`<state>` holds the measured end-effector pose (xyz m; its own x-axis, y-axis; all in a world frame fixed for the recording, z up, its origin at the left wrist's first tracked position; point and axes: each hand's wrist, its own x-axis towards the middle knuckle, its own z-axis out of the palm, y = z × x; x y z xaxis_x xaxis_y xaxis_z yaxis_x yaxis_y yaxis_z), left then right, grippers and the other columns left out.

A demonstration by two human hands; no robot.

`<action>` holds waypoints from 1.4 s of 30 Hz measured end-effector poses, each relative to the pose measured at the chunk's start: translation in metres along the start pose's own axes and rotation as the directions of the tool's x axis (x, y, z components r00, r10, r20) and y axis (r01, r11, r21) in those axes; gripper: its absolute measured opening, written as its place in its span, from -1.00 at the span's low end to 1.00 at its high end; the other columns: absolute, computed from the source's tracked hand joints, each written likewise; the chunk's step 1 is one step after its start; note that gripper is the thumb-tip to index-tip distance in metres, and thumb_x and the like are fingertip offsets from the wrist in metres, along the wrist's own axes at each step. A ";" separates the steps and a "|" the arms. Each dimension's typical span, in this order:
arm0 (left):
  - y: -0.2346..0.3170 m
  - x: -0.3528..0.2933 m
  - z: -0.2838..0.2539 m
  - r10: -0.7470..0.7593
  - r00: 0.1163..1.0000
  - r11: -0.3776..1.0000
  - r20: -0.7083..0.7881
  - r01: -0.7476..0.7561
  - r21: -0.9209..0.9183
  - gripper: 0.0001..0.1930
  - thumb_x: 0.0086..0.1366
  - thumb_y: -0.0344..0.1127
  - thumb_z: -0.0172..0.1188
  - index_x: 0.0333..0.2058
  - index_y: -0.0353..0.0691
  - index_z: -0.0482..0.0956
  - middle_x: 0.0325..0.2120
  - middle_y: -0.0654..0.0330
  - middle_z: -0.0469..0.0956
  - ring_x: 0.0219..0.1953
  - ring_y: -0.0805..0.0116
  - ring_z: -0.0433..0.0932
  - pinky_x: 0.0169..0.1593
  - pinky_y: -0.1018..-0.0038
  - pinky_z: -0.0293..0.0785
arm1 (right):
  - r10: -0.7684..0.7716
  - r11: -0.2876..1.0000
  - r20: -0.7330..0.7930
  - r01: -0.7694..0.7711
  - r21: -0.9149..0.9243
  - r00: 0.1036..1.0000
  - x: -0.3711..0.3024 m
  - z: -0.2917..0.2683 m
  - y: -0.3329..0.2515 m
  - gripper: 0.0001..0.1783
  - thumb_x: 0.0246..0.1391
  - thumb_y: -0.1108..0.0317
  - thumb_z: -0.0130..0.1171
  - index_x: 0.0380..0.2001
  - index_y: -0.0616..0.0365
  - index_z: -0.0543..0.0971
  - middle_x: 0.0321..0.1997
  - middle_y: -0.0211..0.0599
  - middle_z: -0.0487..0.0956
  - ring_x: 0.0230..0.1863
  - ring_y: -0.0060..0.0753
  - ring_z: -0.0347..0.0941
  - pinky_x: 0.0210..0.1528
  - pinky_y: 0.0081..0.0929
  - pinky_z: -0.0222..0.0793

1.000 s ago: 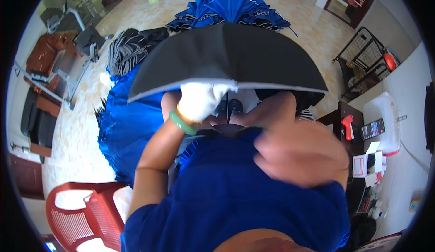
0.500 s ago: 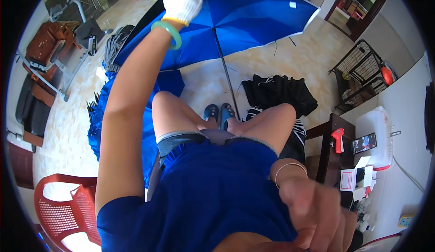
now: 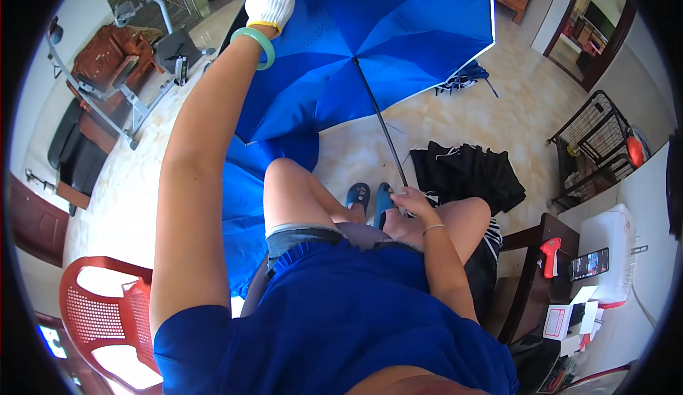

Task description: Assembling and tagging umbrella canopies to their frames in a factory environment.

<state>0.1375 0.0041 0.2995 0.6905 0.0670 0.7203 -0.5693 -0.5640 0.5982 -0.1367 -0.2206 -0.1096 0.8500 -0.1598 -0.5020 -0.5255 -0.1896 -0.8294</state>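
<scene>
An opened blue umbrella (image 3: 420, 32) with a pale rim spreads before me, its inner side facing me. My left hand (image 3: 272, 0) wears a white knit glove with a yellow cuff. Its fingers are closed at the canopy's upper left edge, though the tips are partly hidden near the top of the picture. Bare and closed, my right hand (image 3: 411, 201) grips the lower end of the black umbrella shaft (image 3: 380, 121), just above my right knee. A green bangle (image 3: 263, 45) circles my left wrist.
Blue cloth (image 3: 249, 196) lies left of my legs, black cloth (image 3: 469, 174) to the right. A dark table (image 3: 523, 267) holds a red glue gun (image 3: 550, 256), a phone (image 3: 590, 263) and an open box (image 3: 569, 317). A red plastic chair (image 3: 99, 313) stands at left, a wire cage (image 3: 597, 139) at right.
My right hand has come down from close to the camera at the lower right and taken hold of the umbrella shaft. The left stays at the canopy edge; the view has shifted slightly.
</scene>
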 end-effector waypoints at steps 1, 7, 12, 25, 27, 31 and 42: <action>-0.018 0.008 -0.001 0.125 0.991 0.957 0.057 -0.105 -0.272 -0.44 0.32 0.17 -0.05 -0.36 -0.29 0.61 -0.44 -0.17 0.56 -0.27 -0.16 0.53 -0.16 0.18 0.40 | -0.009 1.000 0.001 0.009 -0.002 1.000 0.007 0.007 -0.005 -0.06 -0.13 0.10 0.36 0.17 0.51 0.19 0.08 0.12 0.44 0.11 -0.01 0.38 0.09 -0.20 0.31; 0.007 0.000 0.002 0.013 0.999 1.000 -0.048 -0.014 -0.014 -0.45 0.34 0.14 -0.07 -0.35 -0.29 0.61 -0.43 -0.16 0.56 -0.28 -0.13 0.54 -0.15 0.22 0.41 | -0.669 0.743 -0.616 0.391 -0.543 0.417 0.015 0.031 -0.033 -0.31 -0.07 0.17 0.31 0.08 0.34 0.37 -0.33 -0.07 0.61 -0.27 -0.05 0.55 -0.17 -0.28 0.44; 0.018 0.025 -0.008 0.044 0.999 0.999 0.019 -0.044 -0.029 -0.47 0.33 0.14 -0.05 -0.36 -0.28 0.62 -0.43 -0.14 0.57 -0.28 -0.12 0.54 -0.15 0.24 0.41 | -0.316 0.895 -0.586 0.029 -0.446 0.746 0.078 0.019 0.085 -0.61 0.06 0.24 0.17 -0.12 0.29 0.48 -0.50 -0.07 0.57 -0.44 0.01 0.50 -0.27 -0.25 0.43; -0.059 -0.150 0.022 0.122 0.896 0.992 0.427 -0.129 -0.012 -0.41 0.22 0.07 0.16 0.08 -0.22 0.36 0.02 -0.14 0.39 -0.04 -0.08 0.47 0.05 0.20 0.38 | -0.510 0.857 -0.542 0.448 -0.255 0.668 -0.054 0.069 -0.069 -0.73 0.17 0.21 0.01 -0.35 0.23 0.50 -0.51 -0.02 0.55 -0.48 -0.04 0.48 -0.38 -0.30 0.37; -0.058 -0.175 0.044 0.039 0.818 0.992 0.573 0.040 -0.124 -0.42 0.24 0.09 0.13 0.07 -0.22 0.37 -0.02 -0.12 0.42 -0.08 -0.01 0.50 -0.01 0.21 0.44 | -0.564 0.820 -0.490 0.523 -0.233 0.665 -0.091 0.075 -0.087 -0.73 0.20 0.23 -0.02 -0.33 0.25 0.49 -0.55 -0.09 0.52 -0.51 -0.06 0.46 -0.40 -0.31 0.36; -0.020 -0.174 0.068 -0.203 0.504 0.071 0.840 0.863 -0.500 -0.62 0.31 -0.01 0.07 -0.19 -0.25 0.48 -0.36 0.08 0.54 -0.34 0.20 0.57 -0.27 0.34 0.51 | -0.571 0.814 -0.431 0.552 -0.183 0.699 -0.157 0.078 -0.076 -0.74 0.23 0.25 -0.03 -0.25 0.25 0.48 -0.58 -0.13 0.49 -0.51 -0.06 0.46 -0.39 -0.32 0.36; -0.042 -0.068 0.001 0.249 0.515 0.144 0.820 0.817 -0.558 -0.65 0.34 0.00 0.07 -0.52 -0.07 0.33 -0.60 0.37 0.27 -0.56 0.52 0.31 -0.29 0.56 0.41 | -0.641 0.764 -0.155 0.603 -0.231 0.752 -0.237 0.046 -0.049 -0.71 0.26 0.17 -0.07 -0.25 0.21 0.42 -0.44 0.11 0.49 -0.36 0.21 0.44 -0.32 -0.08 0.33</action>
<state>0.1144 0.0225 0.2253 0.5797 -0.7809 0.2325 0.2333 0.4325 0.8709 -0.3106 -0.1293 0.0382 0.9700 -0.1491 0.1921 0.1027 -0.4648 -0.8794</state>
